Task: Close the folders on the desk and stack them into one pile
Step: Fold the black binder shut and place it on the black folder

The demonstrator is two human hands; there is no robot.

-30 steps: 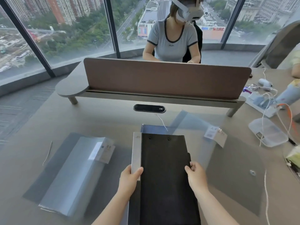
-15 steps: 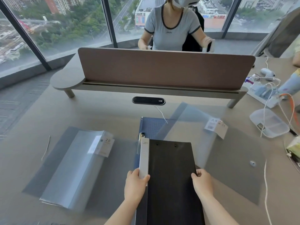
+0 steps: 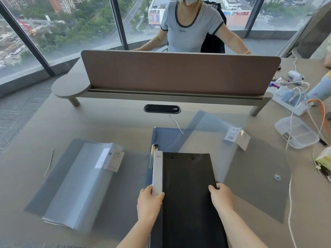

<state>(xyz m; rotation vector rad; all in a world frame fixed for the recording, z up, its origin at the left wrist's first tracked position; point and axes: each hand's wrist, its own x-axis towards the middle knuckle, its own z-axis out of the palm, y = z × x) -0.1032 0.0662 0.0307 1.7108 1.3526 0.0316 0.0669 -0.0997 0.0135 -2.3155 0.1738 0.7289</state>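
A black folder (image 3: 188,194) with a white spine lies closed in front of me, partly over a blue folder (image 3: 166,138) that shows a metal clip at its left edge. My left hand (image 3: 149,203) grips the black folder's spine side and my right hand (image 3: 221,197) grips its right edge. To the left, a clear pocket folder (image 3: 78,185) marked "20" lies open. To the right, a translucent grey snap envelope (image 3: 254,176) marked "A4" lies with its flap open, overlapping the blue folder.
A brown divider panel (image 3: 179,72) on a raised shelf crosses the desk ahead, with a person seated behind it. At the right are a clear plastic box (image 3: 297,133), a power strip with white cables (image 3: 293,101) and a tissue pack (image 3: 324,161). A cable port (image 3: 162,109) sits mid-desk.
Both hands have drawn the black folder toward me, uncovering more of the blue folder and its clip. My head has tilted down a little.
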